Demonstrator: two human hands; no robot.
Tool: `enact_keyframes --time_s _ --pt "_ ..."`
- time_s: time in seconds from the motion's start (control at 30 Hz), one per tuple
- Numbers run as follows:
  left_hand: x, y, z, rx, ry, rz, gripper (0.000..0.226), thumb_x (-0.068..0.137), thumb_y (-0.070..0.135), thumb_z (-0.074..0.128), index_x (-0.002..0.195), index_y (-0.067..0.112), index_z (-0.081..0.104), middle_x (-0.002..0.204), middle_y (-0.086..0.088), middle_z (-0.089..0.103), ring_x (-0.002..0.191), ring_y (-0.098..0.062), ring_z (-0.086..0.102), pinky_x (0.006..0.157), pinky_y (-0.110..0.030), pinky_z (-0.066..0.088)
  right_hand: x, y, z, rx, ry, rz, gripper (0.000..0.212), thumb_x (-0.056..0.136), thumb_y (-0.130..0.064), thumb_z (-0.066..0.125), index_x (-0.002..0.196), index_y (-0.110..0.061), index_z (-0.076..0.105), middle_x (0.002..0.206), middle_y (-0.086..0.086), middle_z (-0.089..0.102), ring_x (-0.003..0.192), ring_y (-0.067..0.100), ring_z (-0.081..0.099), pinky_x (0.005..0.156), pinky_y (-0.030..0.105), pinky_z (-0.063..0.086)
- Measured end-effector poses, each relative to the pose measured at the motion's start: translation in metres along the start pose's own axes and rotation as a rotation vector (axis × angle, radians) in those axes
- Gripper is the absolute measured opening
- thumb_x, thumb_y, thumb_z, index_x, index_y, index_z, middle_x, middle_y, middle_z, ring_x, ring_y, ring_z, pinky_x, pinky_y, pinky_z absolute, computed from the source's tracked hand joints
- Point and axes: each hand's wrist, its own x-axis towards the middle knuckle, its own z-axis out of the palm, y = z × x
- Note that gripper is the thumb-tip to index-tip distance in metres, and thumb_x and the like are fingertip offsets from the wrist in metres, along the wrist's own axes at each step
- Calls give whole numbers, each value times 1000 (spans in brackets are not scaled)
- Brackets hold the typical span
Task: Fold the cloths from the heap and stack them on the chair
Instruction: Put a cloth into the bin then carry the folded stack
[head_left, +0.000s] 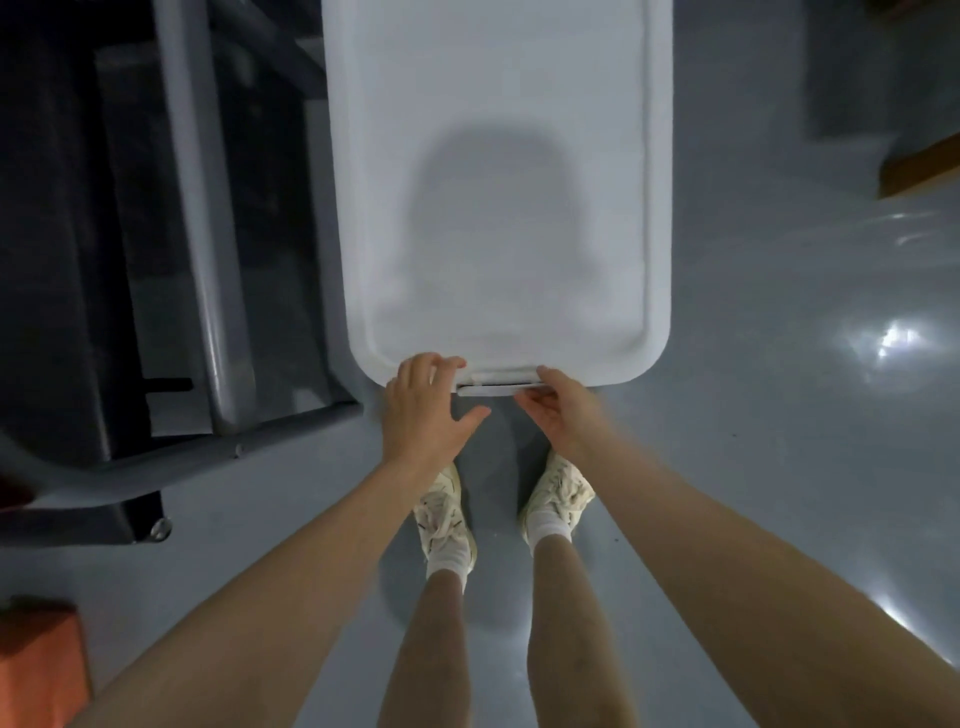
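A long white cloth (498, 104) lies spread flat in front of me, with its rounded near edge at my hands and my head's shadow across its middle. My left hand (423, 410) rests its bent fingertips on the near edge left of centre, with the thumb splayed away and free. My right hand (558, 410) pinches the near edge, thumb on top and fingers underneath. A thin white strip (498, 388) shows under the edge between both hands. No heap of cloths is in view.
A dark piece of furniture with a grey tubular frame (197, 234) stands close on the left; I cannot tell if it is the chair. An orange object (36, 665) sits at the bottom left, a brown box (919, 166) at the right. My feet stand on a glossy grey floor (779, 415).
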Motion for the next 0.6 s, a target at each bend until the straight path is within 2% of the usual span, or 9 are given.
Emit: enact_keyframes --time_s 0.03,0.1,0.17,0.23,0.3,0.37,0.43,0.5,0.6 --pt "6 -2 1 31 -50 64 54 79 43 74 125 20 58 121 -2 51 117 -23 44 98 -37 38 -2 1 0 -34 -12 -17 13 90 -7 65 99 1 59 85 15 61 74 23 64 60 27 59" --pt "22 -4 1 25 -63 91 45 82 37 72 121 20 61 118 -3 53 112 -26 47 93 -36 38 -9 0 0 -252 4 -76 15 91 -14 65 99 -2 60 84 13 63 74 24 66 71 34 61" --pt "30 -4 -1 27 -61 129 35 84 35 71 114 18 64 111 -3 57 106 -26 49 86 -34 40 -19 -3 -3 -793 99 -265 21 91 -28 63 85 -8 60 77 10 65 73 26 67 77 39 58" --pt "31 -6 0 26 -70 170 32 86 33 69 113 16 65 110 -2 58 105 -25 50 81 -31 41 -25 -6 -14 -1434 172 -707 21 88 -34 63 89 -14 57 86 4 62 82 22 61 71 34 52" --pt "29 -6 -1 8 -62 167 29 87 31 68 112 16 66 111 0 59 104 -23 50 76 -29 41 -22 -9 -24 -1818 142 -1140 36 82 -33 71 111 -16 58 106 5 57 99 24 53 79 35 47" --pt "28 -6 -1 14 -50 170 27 87 30 68 110 16 67 110 1 61 103 -21 51 73 -26 40 -10 -15 -26 -1883 135 -1294 45 74 -29 80 114 -17 64 108 7 59 102 30 55 83 41 48" --pt "29 -6 -2 15 -58 179 26 87 29 69 109 15 68 109 2 61 102 -21 52 72 -26 39 -2 -21 -24 -1748 90 -1326 34 68 -23 84 99 -15 70 96 5 63 93 31 59 77 40 48" --pt "31 -7 -4 5 -73 169 24 88 29 68 108 17 69 109 4 61 101 -18 51 70 -25 38 3 -29 -20 -1664 -27 -1298 25 69 -19 83 91 -11 72 90 5 64 89 31 59 74 38 47" --pt "34 -5 -8 9 -90 129 17 93 29 61 103 19 70 106 7 61 101 -15 50 69 -24 36 3 -43 -15 -1622 -116 -1136 16 81 -21 75 90 -8 73 92 6 63 93 25 53 76 32 43"
